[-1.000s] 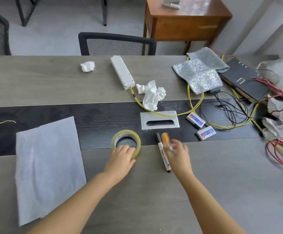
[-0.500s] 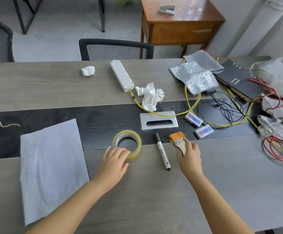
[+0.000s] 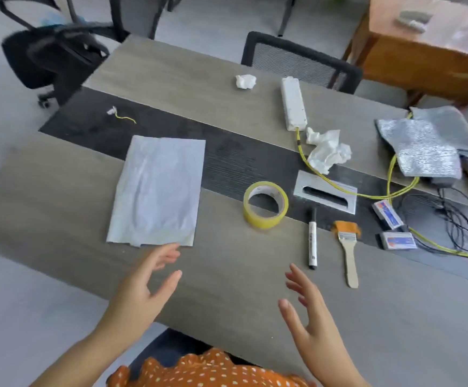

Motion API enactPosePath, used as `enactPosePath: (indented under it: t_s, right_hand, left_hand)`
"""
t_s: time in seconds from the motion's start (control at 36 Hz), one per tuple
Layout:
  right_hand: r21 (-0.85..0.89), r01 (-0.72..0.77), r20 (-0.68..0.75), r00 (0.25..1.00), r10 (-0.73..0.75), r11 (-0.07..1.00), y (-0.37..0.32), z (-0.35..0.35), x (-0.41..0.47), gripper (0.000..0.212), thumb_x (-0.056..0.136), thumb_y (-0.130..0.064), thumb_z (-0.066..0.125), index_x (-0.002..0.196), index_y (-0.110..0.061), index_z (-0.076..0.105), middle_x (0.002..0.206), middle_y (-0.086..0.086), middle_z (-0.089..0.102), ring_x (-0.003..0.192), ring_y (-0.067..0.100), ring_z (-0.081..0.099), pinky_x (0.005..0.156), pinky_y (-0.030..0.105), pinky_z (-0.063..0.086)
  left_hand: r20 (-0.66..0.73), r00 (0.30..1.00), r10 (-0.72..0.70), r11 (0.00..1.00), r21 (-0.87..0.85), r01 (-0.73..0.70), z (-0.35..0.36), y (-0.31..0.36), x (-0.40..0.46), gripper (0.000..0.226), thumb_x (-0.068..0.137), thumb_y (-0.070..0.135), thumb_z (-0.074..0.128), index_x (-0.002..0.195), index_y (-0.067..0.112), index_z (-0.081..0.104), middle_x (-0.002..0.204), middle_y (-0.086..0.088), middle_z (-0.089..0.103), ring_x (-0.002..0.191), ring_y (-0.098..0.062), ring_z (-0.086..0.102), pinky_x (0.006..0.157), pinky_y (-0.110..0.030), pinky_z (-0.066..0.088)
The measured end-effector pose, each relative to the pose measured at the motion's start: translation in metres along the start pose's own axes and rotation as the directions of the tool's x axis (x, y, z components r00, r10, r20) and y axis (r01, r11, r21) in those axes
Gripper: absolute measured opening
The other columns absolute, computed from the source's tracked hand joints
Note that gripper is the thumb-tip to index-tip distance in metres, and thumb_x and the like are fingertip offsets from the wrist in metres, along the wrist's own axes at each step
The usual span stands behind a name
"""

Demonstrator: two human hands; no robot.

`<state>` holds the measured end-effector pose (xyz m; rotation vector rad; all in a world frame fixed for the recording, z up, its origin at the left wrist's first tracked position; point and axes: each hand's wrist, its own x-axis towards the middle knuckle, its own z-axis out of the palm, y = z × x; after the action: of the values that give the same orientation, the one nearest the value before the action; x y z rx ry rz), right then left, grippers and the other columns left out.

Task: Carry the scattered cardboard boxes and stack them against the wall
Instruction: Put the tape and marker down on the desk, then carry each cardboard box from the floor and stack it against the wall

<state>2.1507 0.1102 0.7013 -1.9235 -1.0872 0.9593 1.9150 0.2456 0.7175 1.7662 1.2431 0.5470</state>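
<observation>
No cardboard box shows in the head view. My left hand [image 3: 143, 289] hovers above the grey table [image 3: 227, 289] near its front edge, fingers spread and holding nothing. My right hand [image 3: 311, 317] hovers beside it, palm turned inward, fingers straight and empty. Ahead of my hands lie a roll of yellow tape [image 3: 265, 204], a black-capped marker [image 3: 312, 238] and a small brush [image 3: 347, 247] with orange bristles and a wooden handle. None of these touches either hand.
A flat white bag [image 3: 157, 191] lies left of the tape. Crumpled paper [image 3: 327, 150], a white power strip [image 3: 293, 103], silver foil pouches [image 3: 420, 146] and tangled cables [image 3: 450, 219] crowd the right. Black chairs [image 3: 300, 62] and a wooden side table [image 3: 428, 51] stand beyond.
My right hand let go of the brush, which now lies on the table. My left hand left the tape roll. Both hands drew back toward me, and the view swung left.
</observation>
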Motion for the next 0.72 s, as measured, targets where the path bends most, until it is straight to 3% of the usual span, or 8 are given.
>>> enactPosePath:
  t_s: [0.11,0.19,0.28,0.42,0.47,0.56,0.61,0.72]
  right_hand:
    - [0.012,0.023,0.103,0.994,-0.025,1.000,-0.009,0.018,-0.003,0.055,0.081,-0.044,0.050,0.133,-0.044,0.031,0.129,-0.020,0.047,0.116,-0.013,0.045,0.092,0.002,0.033]
    - [0.012,0.064,0.133,0.989,-0.065,0.998,-0.020,0.030,-0.004,0.055,0.081,-0.043,0.050,0.132,-0.044,0.032,0.129,-0.019,0.049,0.116,-0.011,0.048,0.096,0.011,0.037]
    - [0.029,0.095,0.152,0.984,-0.098,0.995,-0.034,0.044,-0.007,0.054,0.080,-0.042,0.050,0.132,-0.042,0.035,0.128,-0.016,0.052,0.114,-0.008,0.051,0.098,0.022,0.041]
    - [0.024,0.160,0.233,0.959,-0.162,0.987,-0.058,0.084,-0.019,0.053,0.079,-0.041,0.050,0.131,-0.042,0.036,0.127,-0.014,0.053,0.112,-0.009,0.052,0.098,0.025,0.043]
    - [0.023,0.187,0.264,0.946,-0.187,0.982,-0.069,0.106,-0.030,0.053,0.080,-0.041,0.049,0.130,-0.043,0.035,0.127,-0.015,0.053,0.112,-0.010,0.051,0.098,0.025,0.041]
    - [0.041,0.218,0.305,0.927,-0.220,0.975,-0.086,0.145,-0.052,0.054,0.080,-0.039,0.049,0.132,-0.039,0.037,0.127,-0.015,0.053,0.112,-0.010,0.052,0.099,0.027,0.041]
    - [0.055,0.235,0.348,0.906,-0.239,0.971,-0.096,0.175,-0.070,0.059,0.080,-0.039,0.049,0.137,-0.032,0.037,0.129,-0.011,0.053,0.113,-0.008,0.052,0.099,0.024,0.041]
    - [0.093,0.283,0.419,0.859,-0.295,0.955,-0.119,0.238,-0.109,0.064,0.077,-0.038,0.050,0.139,-0.026,0.039,0.127,-0.007,0.054,0.107,-0.013,0.053,0.089,0.004,0.040]
  left_hand:
    - [-0.172,0.974,-0.149,0.983,-0.133,0.127,-0.013,-0.010,-0.050,0.040,0.077,0.031,0.057,0.115,0.045,0.056,0.110,0.025,0.063,0.104,0.004,0.059,0.088,-0.005,0.041]
    - [-0.262,0.939,-0.221,0.966,-0.195,0.172,-0.021,-0.018,-0.078,0.040,0.077,0.030,0.057,0.115,0.040,0.054,0.109,0.025,0.063,0.103,0.004,0.059,0.089,-0.004,0.042]
    - [-0.338,0.902,-0.269,0.949,-0.252,0.189,-0.033,-0.025,-0.101,0.040,0.077,0.031,0.057,0.116,0.040,0.053,0.109,0.022,0.064,0.105,0.001,0.059,0.090,-0.005,0.042]
    - [-0.480,0.826,-0.296,0.936,-0.316,0.152,-0.059,-0.042,-0.148,0.044,0.075,0.027,0.057,0.117,0.037,0.051,0.110,0.006,0.065,0.105,0.000,0.060,0.092,-0.010,0.044]
    - [-0.519,0.800,-0.303,0.934,-0.328,0.141,-0.072,-0.055,-0.175,0.045,0.076,0.027,0.058,0.118,0.040,0.050,0.110,0.007,0.065,0.106,-0.002,0.060,0.093,-0.011,0.045]
    - [-0.583,0.752,-0.308,0.938,-0.320,0.135,-0.096,-0.077,-0.225,0.043,0.083,0.028,0.062,0.112,0.058,0.051,0.110,0.020,0.063,0.107,0.000,0.059,0.092,-0.011,0.045]
    - [-0.614,0.713,-0.339,0.930,-0.332,0.157,-0.114,-0.095,-0.265,0.042,0.084,0.030,0.060,0.112,0.059,0.050,0.110,0.023,0.062,0.107,-0.001,0.059,0.092,-0.011,0.045]
    - [-0.697,0.590,-0.408,0.910,-0.363,0.199,-0.153,-0.121,-0.342,0.045,0.077,0.031,0.056,0.119,0.045,0.047,0.111,0.016,0.063,0.107,-0.002,0.059,0.089,-0.007,0.044]
